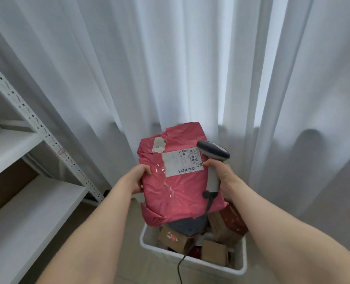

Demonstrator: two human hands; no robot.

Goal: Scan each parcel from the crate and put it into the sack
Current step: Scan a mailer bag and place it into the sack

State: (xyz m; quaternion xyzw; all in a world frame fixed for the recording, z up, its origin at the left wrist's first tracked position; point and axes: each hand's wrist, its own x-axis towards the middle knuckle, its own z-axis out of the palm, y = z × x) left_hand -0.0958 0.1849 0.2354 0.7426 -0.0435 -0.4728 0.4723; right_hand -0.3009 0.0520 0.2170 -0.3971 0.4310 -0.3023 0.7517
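At the far left a white slotted shelving rack [37, 128] is seen, with a pleated white curtain [190, 58] behind everything. The left hand [138, 178] is wrapped round the left edge of a pink poly-mailer parcel [176, 191]: the thumb is laid on the parcel's face and the other fingers are hidden behind it. The parcel is held up above the white crate [153, 248], face toward the camera, its long axis running roughly top to bottom of the view with a slight lean. A white shipping label [182, 162] is stuck on the upper half, and its barcode [187, 170] is printed along the label's lower edge.

Just right of the label a grey handheld scanner [213, 152] is gripped by the right hand [224, 176], fingers curled firmly round the handle. The barcode lies left of and slightly below the scanner head (which way the scan window faces cannot be told). A swing of the head toward that strip is judged to be needed for the scan. A black cable [181, 265] hangs down across the crate, where cardboard boxes [215, 252] remain. No sack is in view.
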